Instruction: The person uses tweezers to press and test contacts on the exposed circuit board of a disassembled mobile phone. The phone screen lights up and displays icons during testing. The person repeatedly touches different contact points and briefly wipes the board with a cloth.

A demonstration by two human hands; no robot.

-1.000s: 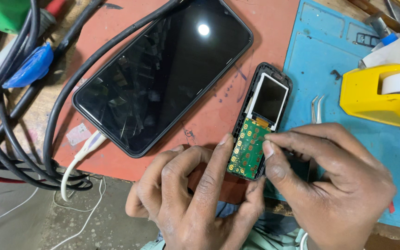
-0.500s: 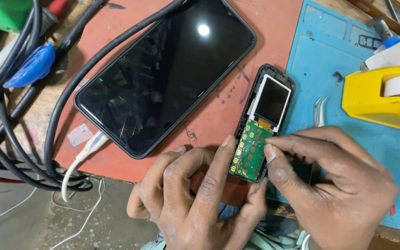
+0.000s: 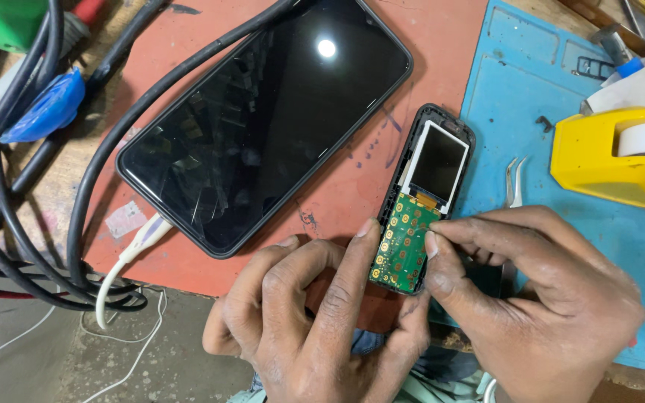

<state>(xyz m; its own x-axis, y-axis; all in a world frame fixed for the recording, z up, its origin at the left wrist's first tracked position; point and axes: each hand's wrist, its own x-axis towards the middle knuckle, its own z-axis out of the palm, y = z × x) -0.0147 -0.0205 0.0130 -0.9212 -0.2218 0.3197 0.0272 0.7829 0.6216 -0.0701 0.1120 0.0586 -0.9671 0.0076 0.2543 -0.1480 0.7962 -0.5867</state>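
The tabletop [image 3: 54,351] carries a red mat [image 3: 442,67] above the left hand [image 3: 315,321] and a blue work mat [image 3: 561,97] above the right hand [image 3: 539,298]. A large black smartphone [image 3: 263,119] lies screen-up beyond the left hand, a white charging cable [image 3: 125,261] plugged into its near end. Black cables [image 3: 9,224] loop far to the left hand's left. A yellow tape dispenser [image 3: 614,157] sits beyond the right hand. The opened small phone [image 3: 423,201], screen and green keypad board exposed, lies between both hands: the left fingertips pinch its left edge, the right thumb and fingers pinch its right edge. Metal tweezers [image 3: 515,183] lie just beyond the right fingers.
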